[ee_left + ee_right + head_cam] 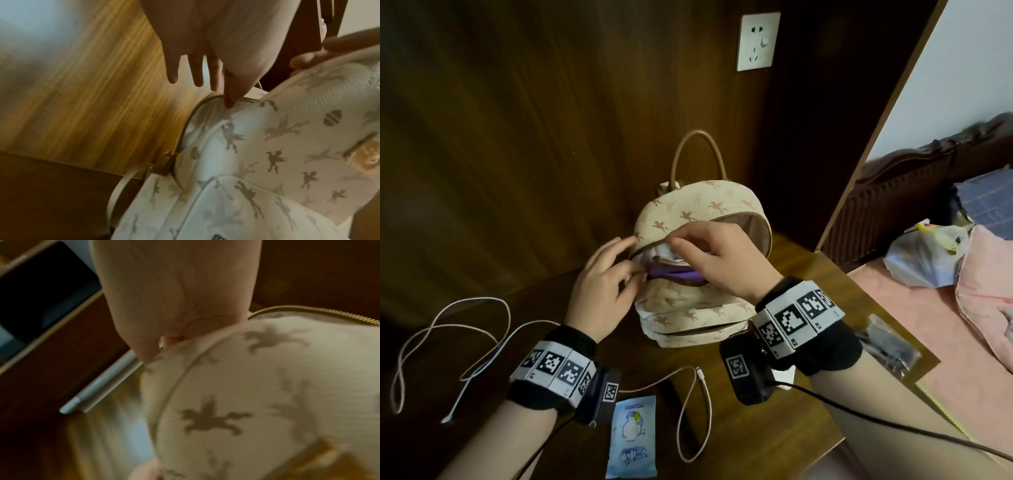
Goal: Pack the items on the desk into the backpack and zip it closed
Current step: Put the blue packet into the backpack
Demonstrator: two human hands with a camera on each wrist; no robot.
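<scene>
A cream backpack printed with winged horses stands upright on the wooden desk, its main zip open. A purple item and something white show inside. My left hand is at the opening's left end. In the left wrist view the left hand has straight fingers and its thumb presses on the backpack rim. My right hand is over the opening, with thumb and forefinger pinching at the upper flap's edge. The right wrist view hides its fingers behind the front panel.
A blue tissue packet lies near the desk's front edge. Two charging cables lie on the desk. A clear bag of dark items sits at the right edge. A bed with bags is on the right. A wall socket is behind.
</scene>
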